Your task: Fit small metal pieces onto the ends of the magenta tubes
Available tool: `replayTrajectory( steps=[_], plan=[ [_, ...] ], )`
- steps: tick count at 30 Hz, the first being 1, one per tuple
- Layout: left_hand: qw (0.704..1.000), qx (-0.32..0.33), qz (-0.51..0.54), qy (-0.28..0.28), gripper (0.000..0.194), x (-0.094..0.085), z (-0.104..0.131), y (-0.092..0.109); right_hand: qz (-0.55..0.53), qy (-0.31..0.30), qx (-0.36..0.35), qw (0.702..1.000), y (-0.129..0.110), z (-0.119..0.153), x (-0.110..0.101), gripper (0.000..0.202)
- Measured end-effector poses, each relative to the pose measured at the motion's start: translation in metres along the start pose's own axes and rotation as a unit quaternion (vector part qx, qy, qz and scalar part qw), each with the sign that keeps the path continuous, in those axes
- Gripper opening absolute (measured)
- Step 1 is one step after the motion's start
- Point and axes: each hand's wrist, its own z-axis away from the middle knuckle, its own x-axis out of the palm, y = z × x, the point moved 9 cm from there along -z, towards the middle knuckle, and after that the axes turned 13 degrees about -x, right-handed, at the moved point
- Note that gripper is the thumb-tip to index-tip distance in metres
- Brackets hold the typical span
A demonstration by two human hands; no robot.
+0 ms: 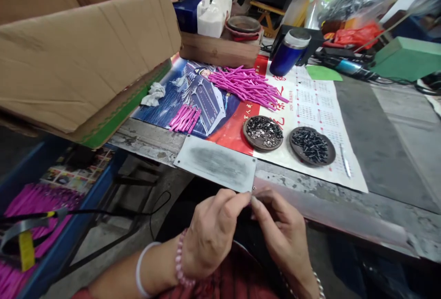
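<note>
L hand (213,230) & R hand (287,234) meet at near edge of desk (148,138), fingertips pinched on small pc. (250,204) between them (mostly hidden; long axis unclear). Dish (264,148) w/ metal bits (264,131) fwd, slightly nearer R.

Soft, fairly even light seems to fall from above, whitening the printed calendar (320,110) and the front of the cardboard box (93,55) and leaving a pale gleam on the blue cup (289,53), while the background and the space under the worktable (396,152) sink into murky shadow. The wide lens stretches the box toward the upper left corner, and smearing softens the plastic bags (358,7) at upper right and the pink strips (65,198) at lower left. The left hand (213,232) and right hand (285,228) are reasonably clear, though detail blurs where their fingertips meet.
</note>
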Motion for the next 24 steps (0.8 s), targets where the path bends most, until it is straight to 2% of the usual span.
replayTrajectory(
  steps=[2,4,8,10,13,15,16,19,24],
  plan=[
    [0.999,-0.031,0.022,-0.007,0.037,-0.001,-0.003,-0.004,-0.017,0.013,0.004,1.0,0.0,-0.001,0.001,0.02],
    [0.993,-0.089,0.074,-0.037,0.033,0.0,-0.008,-0.012,-0.039,0.033,0.002,0.999,0.001,-0.001,0.002,0.021],
    [0.952,-0.194,0.214,-0.101,0.026,0.008,-0.011,-0.022,-0.064,0.047,-0.02,0.997,-0.001,0.003,0.012,0.006],
    [0.924,-0.246,0.272,-0.108,0.024,0.012,-0.009,-0.028,-0.052,0.054,-0.031,0.997,-0.002,0.005,0.015,0.001],
    [0.853,-0.341,0.367,-0.148,0.017,0.029,0.003,-0.036,-0.011,0.065,-0.043,0.997,-0.007,0.006,0.014,0.009],
    [0.814,-0.376,0.408,-0.173,0.016,0.038,0.011,-0.038,0.02,0.059,-0.058,0.996,-0.012,0.005,0.016,0.014],
    [0.805,-0.381,0.419,-0.179,0.017,0.04,0.014,-0.038,0.038,0.056,-0.07,0.995,-0.015,0.004,0.016,0.015],
    [0.808,-0.378,0.415,-0.178,0.021,0.041,0.02,-0.037,0.087,0.059,-0.115,0.988,-0.022,0.003,0.017,0.017],
    [0.862,-0.342,0.351,-0.131,0.024,0.035,0.026,-0.033,0.124,0.088,-0.179,0.972,-0.024,0.007,0.013,0.018]
  ],
)
